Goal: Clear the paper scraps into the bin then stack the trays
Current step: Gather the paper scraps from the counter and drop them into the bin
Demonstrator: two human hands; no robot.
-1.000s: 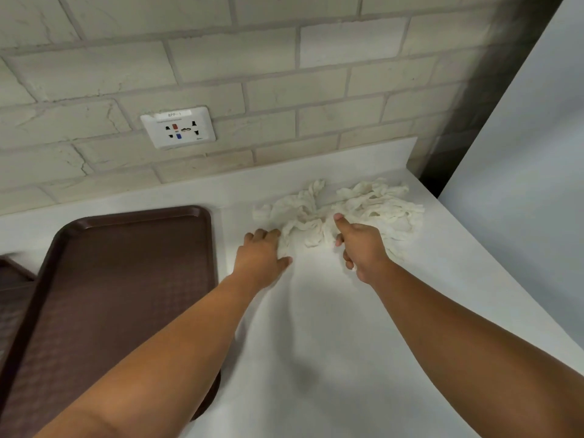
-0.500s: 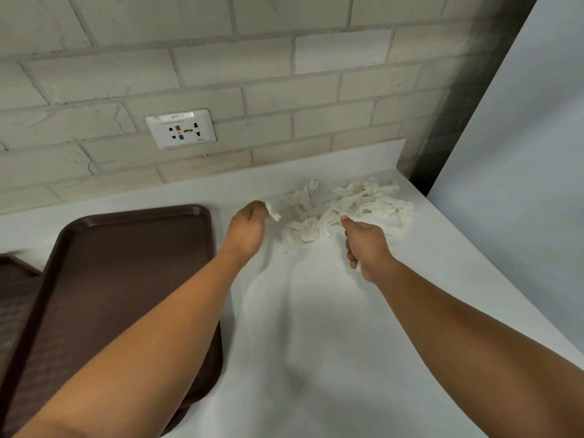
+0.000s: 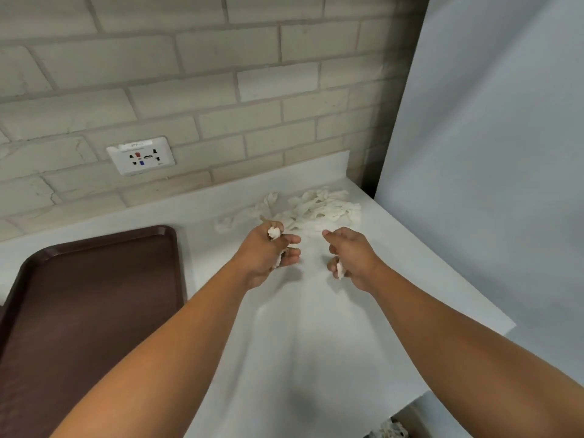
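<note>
A heap of white paper scraps (image 3: pixel 319 208) lies on the white counter (image 3: pixel 284 343) near its far right corner, against the brick wall. My left hand (image 3: pixel 268 251) hovers just in front of the heap and grips a few scraps in its curled fingers. Level with it to the right, my right hand (image 3: pixel 350 254) holds a small scrap in its curled lower fingers, thumb and forefinger stretched forward. A dark brown tray (image 3: pixel 91 305) lies flat at the left. The bin (image 3: pixel 388 429) shows only as a sliver with white scraps below the counter's right edge.
A wall socket (image 3: pixel 140 155) sits in the brick wall above the tray. A pale panel (image 3: pixel 489 153) rises along the counter's right side. Bare white counter stretches between the tray and the right edge.
Both hands have pulled back from the heap toward me, each now holding scraps. The left hand went from flat on the counter to gripping paper. The view shifted right, showing the counter's right edge.
</note>
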